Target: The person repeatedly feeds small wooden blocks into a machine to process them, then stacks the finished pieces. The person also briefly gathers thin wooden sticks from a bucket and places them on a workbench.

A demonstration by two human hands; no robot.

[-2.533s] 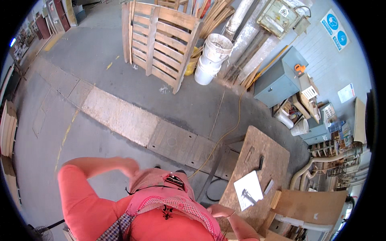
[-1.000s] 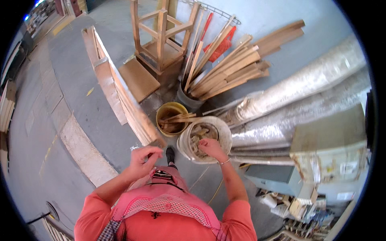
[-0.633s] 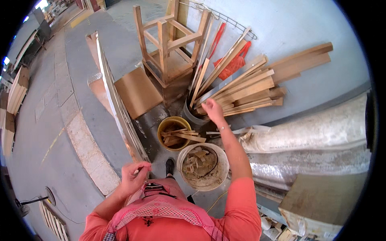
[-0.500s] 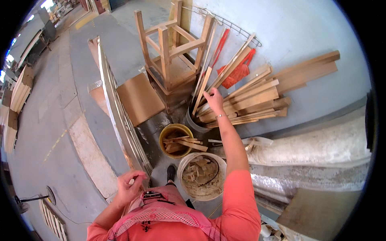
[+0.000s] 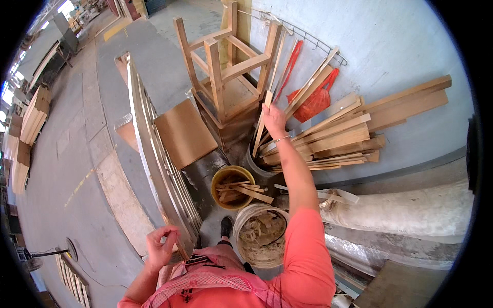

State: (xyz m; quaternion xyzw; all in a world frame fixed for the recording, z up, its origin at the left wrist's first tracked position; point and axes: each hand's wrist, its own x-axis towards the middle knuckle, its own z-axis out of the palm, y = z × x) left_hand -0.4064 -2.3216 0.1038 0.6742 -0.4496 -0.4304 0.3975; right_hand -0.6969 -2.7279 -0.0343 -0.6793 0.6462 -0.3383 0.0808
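Right hand [image 5: 273, 119] is stretched far forward and up, fingers wrapped around a narrow wooden strip [image 5: 262, 126] that stands near upright among other offcuts. Grip sits high on the strip, close to its top end; the lower end drops into a dark bin [image 5: 255, 165] at the wall's foot, which seems to be what keeps the stick standing. Thin bracelet on that wrist.

Left hand [image 5: 162, 245] stays low, close to the body, fingers curled on a small thin piece of wood [image 5: 178, 247]; cannot tell what it is beyond that. It sits just beside the near end of a long slatted wooden panel [image 5: 156, 159] standing on edge.

Around the right hand: more long strips [image 5: 313, 82] lean against the pale wall [image 5: 390, 46], fanned out so each rests on it. An orange mesh bag [image 5: 312, 102] hangs among them. Thicker planks [image 5: 354, 128] are stacked flat to the right, ends toward the bin. To the left, an unfinished wooden stool [image 5: 226, 66] stands on a crate-like base, with a flat brown board [image 5: 184, 132] leaning beside it.

Nearer the feet: a yellow bucket [image 5: 222, 179] with short offcuts, and a white bucket [image 5: 245, 218] of shavings and scraps, touching or nearly so. Large pale duct-like tubes [image 5: 405, 213] lie along the wall to the right. Concrete floor [image 5: 67, 143] throughout.
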